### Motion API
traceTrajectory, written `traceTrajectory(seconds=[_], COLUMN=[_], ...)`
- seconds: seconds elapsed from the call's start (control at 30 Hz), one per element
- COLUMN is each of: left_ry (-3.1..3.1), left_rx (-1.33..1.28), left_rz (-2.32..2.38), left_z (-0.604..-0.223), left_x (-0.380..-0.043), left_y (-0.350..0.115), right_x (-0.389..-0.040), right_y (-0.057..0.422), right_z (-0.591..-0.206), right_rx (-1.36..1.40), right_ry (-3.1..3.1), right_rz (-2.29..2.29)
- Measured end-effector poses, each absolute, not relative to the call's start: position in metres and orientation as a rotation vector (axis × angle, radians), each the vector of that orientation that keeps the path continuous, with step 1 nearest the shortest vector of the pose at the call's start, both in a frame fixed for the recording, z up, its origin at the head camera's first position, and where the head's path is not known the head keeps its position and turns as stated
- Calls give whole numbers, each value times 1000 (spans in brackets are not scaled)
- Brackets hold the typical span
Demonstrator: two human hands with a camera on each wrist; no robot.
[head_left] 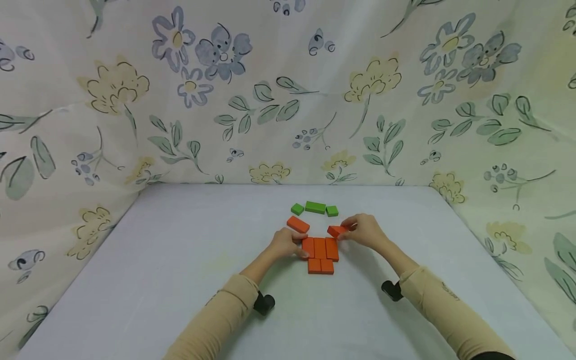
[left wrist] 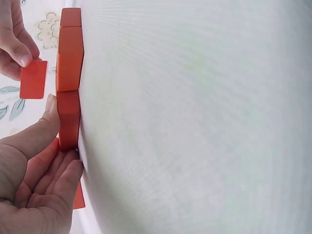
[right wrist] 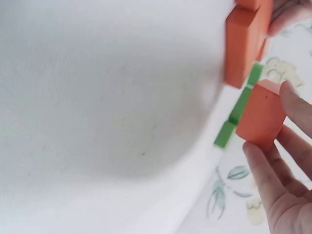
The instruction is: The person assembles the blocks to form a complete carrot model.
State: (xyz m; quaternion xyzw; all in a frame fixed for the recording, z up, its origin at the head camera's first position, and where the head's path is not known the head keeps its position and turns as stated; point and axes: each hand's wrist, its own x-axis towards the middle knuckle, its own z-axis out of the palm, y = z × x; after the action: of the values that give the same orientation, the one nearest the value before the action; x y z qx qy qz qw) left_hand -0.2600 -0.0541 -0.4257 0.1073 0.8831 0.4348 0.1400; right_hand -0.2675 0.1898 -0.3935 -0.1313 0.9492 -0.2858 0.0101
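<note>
In the head view several orange blocks lie side by side in a flat group, a row of three above two shorter pieces. My left hand rests at the group's left edge. Its thumb touches the left block, and its other fingers lie by that block's outer side in the left wrist view. My right hand pinches another orange block between thumb and fingers, just beyond the group's upper right corner. This block is held tilted in the right wrist view. A loose orange block lies slanted beyond my left fingers.
Three green blocks stand in a loose row farther back: a small left one, a longer middle one and a small right one. White cloth covers the table. A flowered curtain hangs behind and at both sides.
</note>
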Motion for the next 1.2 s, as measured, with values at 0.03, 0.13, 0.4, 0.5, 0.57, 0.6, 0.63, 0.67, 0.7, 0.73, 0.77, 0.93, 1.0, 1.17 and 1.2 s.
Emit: traceTrajectory(seconds=[0.03, 0.13, 0.4, 0.5, 0.57, 0.6, 0.63, 0.67, 0.7, 0.73, 0.77, 0.93, 1.0, 1.17, 1.2], left_ry=[2553, 2564, 2587, 2596, 2603, 2606, 2610, 2615, 2618, 2619, 2622, 2616, 2613, 2601, 2599], left_rx=[310, 304, 321, 337, 348, 353, 357, 362, 367, 372, 378, 380, 375, 374, 375], left_rz=[1255, 1245, 1205, 1189, 1183, 1182, 1180, 1178, 1176, 1177, 1175, 1188, 1197, 1204, 1203], left_z=[-426, -426, -427, -427, -426, -426, -425, -425, -425, -424, -424, -425, -425, -427, -427], left_x=[-260, -259, -261, -261, -261, -261, -261, -261, -261, -261, -261, -261, -262, -263, -263], left_y=[-54, -52, -55, -56, -56, -56, -56, -55, -55, -55, -55, -54, -54, -53, -54], right_x=[-263, -248, -211, -201, -195, -192, -189, -186, -184, -182, -180, -173, -173, -185, -190], right_y=[189, 184, 164, 157, 154, 153, 152, 151, 150, 149, 148, 147, 147, 152, 153], right_z=[-392, -386, -381, -383, -385, -385, -386, -386, -387, -388, -388, -392, -393, -390, -389], right_rx=[-414, -421, -553, -608, -638, -654, -662, -668, -674, -682, -686, -695, -710, -663, -626], right_ry=[2954, 2924, 2897, 2886, 2880, 2874, 2871, 2868, 2868, 2864, 2862, 2857, 2861, 2872, 2880], right_rz=[-906, -939, -924, -889, -874, -872, -873, -870, -867, -861, -857, -852, -848, -883, -900])
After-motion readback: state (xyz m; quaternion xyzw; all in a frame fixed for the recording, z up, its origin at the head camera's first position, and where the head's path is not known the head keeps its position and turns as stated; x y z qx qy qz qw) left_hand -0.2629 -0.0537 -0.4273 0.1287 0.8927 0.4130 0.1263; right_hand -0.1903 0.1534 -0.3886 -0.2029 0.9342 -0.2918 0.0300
